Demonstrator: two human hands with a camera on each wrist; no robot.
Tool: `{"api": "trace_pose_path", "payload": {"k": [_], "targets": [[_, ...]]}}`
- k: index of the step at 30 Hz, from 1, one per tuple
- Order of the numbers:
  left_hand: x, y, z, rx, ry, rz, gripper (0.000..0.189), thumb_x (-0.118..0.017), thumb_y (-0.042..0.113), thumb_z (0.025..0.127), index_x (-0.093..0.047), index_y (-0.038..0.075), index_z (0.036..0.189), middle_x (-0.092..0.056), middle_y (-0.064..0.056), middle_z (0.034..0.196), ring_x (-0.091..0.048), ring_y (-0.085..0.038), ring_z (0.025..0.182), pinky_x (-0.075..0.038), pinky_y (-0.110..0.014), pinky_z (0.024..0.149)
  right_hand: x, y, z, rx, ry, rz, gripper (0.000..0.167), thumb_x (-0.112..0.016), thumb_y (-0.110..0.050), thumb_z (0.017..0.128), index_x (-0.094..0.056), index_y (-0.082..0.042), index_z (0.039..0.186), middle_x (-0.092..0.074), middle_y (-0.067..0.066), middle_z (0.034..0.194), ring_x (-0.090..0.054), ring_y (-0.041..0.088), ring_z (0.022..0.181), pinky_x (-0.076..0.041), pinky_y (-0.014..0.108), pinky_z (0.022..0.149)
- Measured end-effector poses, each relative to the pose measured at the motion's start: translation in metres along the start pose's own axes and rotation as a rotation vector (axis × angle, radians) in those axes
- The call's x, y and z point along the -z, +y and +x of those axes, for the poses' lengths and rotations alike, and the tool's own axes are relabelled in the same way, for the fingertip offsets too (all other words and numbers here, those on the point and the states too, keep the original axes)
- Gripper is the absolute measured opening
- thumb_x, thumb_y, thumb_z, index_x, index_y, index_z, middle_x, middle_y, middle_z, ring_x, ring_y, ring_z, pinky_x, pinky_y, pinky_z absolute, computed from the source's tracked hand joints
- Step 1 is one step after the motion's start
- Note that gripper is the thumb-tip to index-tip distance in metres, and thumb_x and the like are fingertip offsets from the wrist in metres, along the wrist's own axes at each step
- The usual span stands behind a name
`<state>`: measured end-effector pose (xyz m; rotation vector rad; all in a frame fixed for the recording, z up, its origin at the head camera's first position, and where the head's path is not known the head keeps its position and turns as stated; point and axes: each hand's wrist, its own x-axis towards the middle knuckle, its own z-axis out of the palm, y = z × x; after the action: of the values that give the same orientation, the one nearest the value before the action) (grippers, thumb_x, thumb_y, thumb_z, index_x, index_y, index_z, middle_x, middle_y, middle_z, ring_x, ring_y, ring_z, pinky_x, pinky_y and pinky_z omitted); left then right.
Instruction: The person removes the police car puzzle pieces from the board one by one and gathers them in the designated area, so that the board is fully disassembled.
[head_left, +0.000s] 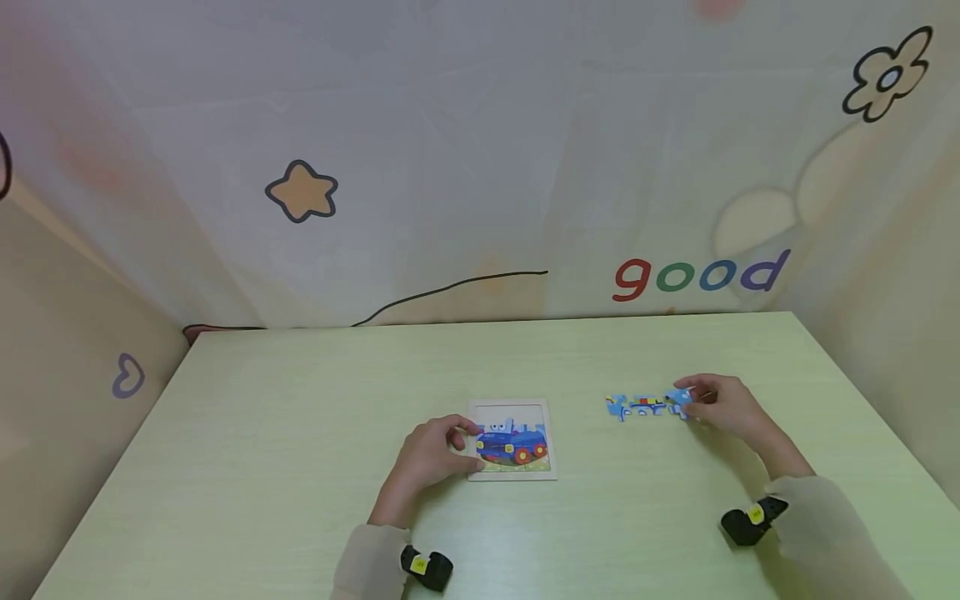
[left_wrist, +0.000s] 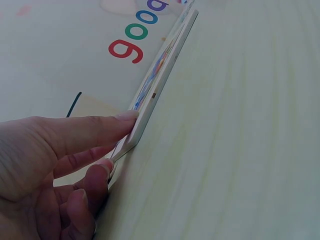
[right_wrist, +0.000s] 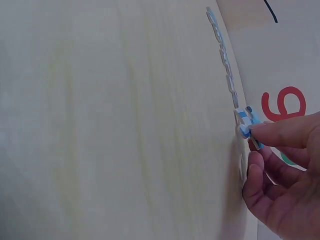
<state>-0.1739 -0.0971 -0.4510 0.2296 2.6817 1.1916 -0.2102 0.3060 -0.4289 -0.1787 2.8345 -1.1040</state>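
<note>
Right fingers [right_wrist: 285, 135] pinch puzzle piece [head_left: 678, 397]; left fingers [left_wrist: 95, 131], frame [head_left: 517, 477].

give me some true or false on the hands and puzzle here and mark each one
1. The left hand touches the left side of the puzzle frame. True.
2. The right hand is holding nothing. False: it pinches a puzzle piece.
3. The picture in the puzzle frame shows a blue vehicle with eyes. True.
4. The other pieces lie to the left of the puzzle frame. False: the other pieces lie to its right.
5. The star behind the hands is filled green. False: the star is orange with a dark outline.
</note>
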Motion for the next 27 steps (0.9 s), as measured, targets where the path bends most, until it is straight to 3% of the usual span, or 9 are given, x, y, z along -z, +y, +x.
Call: {"api": "trace_pose_path", "payload": {"k": [4,27], "targets": [[-0.0002,-0.0003,0.0002,0.003,-0.002,-0.001,0.038,-0.081,0.022,0.067,-0.064,0.013,0.1,-0.05,0.001,0.072,-0.043,-0.015,0.066,-0.032,-0.028,0.059,-0.0017,0.003,0.0008,0.008,0.016,-0.057,0.03,-0.064,-0.002,0.08,-0.059,0.008,0.108,-0.056,0.012,0.086,-0.051,0.022,0.077,-0.043,0.023,0.056],[-0.0016,-0.0004,-0.0012,0.002,0.014,0.001,0.038,-0.081,0.02,0.067,-0.065,0.013,0.101,-0.05,0.001,0.072,-0.043,-0.016,0.066,-0.032,-0.028,0.059,-0.005,0.001,0.0033,-0.059,-0.015,-0.086,0.031,-0.063,-0.007,0.081,-0.06,0.01,0.106,-0.06,0.016,0.089,-0.052,0.025,0.08,-0.042,0.029,0.062]]}}
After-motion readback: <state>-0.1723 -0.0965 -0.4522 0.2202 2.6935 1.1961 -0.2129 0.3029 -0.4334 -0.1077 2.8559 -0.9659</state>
